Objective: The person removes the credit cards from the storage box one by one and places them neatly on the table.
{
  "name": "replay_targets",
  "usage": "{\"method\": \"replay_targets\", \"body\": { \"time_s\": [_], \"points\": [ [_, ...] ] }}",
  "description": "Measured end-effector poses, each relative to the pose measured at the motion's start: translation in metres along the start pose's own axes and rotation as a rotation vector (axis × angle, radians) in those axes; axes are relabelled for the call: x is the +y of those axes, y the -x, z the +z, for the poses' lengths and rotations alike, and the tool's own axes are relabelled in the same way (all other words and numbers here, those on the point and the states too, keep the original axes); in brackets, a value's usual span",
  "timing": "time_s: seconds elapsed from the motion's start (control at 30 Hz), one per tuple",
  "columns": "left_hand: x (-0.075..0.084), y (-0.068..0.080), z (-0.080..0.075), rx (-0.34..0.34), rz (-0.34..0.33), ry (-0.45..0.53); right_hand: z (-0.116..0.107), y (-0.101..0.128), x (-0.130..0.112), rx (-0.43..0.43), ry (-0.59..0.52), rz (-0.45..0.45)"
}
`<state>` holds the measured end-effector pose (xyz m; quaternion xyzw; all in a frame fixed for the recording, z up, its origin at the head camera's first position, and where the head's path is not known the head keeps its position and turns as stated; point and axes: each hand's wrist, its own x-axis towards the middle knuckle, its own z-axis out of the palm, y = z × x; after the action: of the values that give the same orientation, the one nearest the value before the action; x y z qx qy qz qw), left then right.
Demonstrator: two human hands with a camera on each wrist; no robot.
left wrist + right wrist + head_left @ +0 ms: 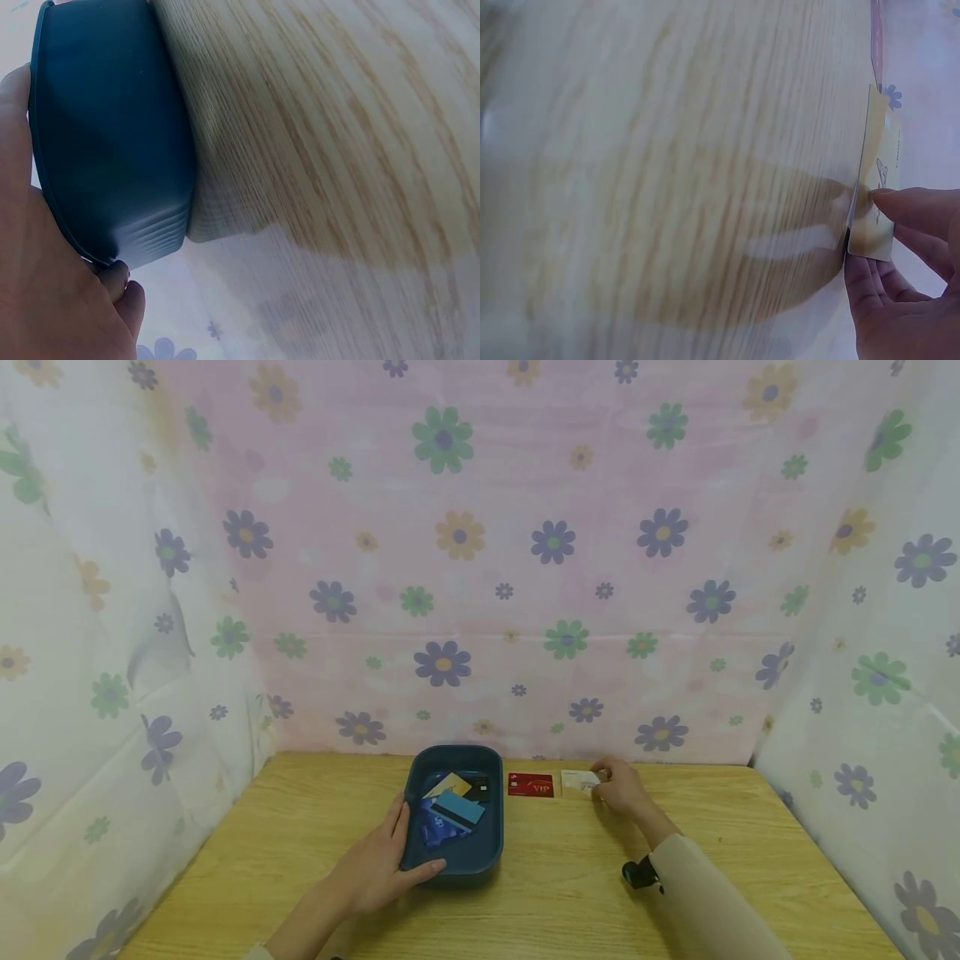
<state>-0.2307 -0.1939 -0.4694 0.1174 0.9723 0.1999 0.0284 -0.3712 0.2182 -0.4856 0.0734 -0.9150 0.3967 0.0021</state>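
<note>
The wooden table [315,827] carries a blue tray [480,860] of cards. The left hand [375,868] grasps the tray's near-left rim. Right of the tray, beyond a red card [530,785], the right hand [622,789] pinches a cream card [577,780] by its edge. It appears thin, light, stiff and slippery; the lifted edge gives the best hold.

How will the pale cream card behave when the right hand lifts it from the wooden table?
The pale cream card looks thin and flat, so probably light and fairly stiff. Lying flush, it may slide; the right hand seems to tip one edge up first.
</note>
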Motion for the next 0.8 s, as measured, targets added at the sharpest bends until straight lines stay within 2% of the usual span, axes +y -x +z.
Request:
{"method": "replay_targets", "body": {
  "time_s": [0.37,0.8],
  "points": [
    [-0.0011,0.0000,0.0014,0.000,-0.009,-0.002,0.0015,-0.0021,-0.0048,-0.014,0.016,0.018],
    [-0.0006,0.0007,0.0017,0.004,-0.006,0.010,0.0040,-0.0066,-0.0038,-0.008,0.052,-0.017]
  ]
}}
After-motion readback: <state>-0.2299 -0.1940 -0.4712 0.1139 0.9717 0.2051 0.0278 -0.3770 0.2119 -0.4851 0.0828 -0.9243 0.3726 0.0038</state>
